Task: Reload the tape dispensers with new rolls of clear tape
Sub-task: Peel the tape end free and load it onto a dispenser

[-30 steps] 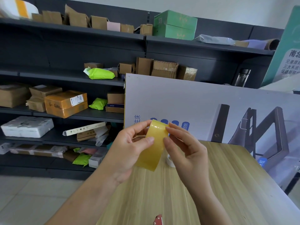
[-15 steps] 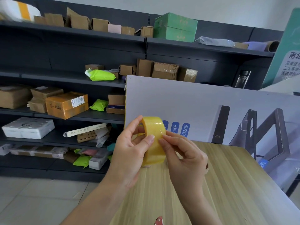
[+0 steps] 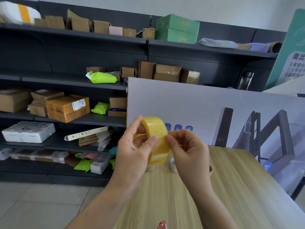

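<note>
Left grip (image 3: 132,156) around yellowish tape roll (image 3: 156,133)

Open tabletop (image 3: 234,187) at right, small rolls (image 3: 173,163) (partly hidden) mid-table, printed board (image 3: 206,103) walling far edge

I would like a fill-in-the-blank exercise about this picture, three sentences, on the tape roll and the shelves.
1. The left hand grips the tape roll, which has a ___ tint.
2. The right hand touches the roll above the ___ table.
3. The green box sits on the ___ shelf.
Missing words: yellow, wooden, top.
</note>
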Available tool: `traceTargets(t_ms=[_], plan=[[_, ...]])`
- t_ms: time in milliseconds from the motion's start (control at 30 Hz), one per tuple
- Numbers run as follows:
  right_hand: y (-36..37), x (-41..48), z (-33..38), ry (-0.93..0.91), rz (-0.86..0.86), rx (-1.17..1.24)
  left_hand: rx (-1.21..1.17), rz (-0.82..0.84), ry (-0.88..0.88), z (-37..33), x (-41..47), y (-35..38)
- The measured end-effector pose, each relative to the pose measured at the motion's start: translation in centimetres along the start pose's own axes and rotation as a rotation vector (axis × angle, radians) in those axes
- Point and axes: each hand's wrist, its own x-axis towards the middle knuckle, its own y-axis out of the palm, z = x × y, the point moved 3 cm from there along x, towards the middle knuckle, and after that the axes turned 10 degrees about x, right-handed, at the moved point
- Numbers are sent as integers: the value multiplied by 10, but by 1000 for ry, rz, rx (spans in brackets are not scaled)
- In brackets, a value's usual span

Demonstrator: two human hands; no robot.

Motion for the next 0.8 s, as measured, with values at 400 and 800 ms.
traceTargets(t_ms=[400,800], plan=[[-3,1,-7,449,160,359,-174,14,-177,-5,7,-8],[3,-4,-14,679,43,608,-45,48,-141,-3,0,-3]])
